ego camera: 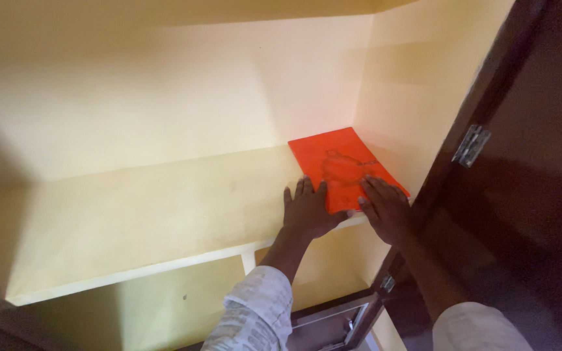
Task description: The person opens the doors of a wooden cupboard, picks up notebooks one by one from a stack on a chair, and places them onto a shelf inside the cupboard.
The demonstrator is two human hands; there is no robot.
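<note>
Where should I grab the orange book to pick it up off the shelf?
Probably by its front edge, coming from the open front. The orange book lies flat in the corner of the shelf, its far side beside the wall, and its front edge reaches the shelf's lip.

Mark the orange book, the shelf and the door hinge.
orange book (pixel 339 162), head view, middle of its cover.
shelf (pixel 164 201), head view, bare top surface left of the book.
door hinge (pixel 470 145), head view, centre of the metal plate.
</note>
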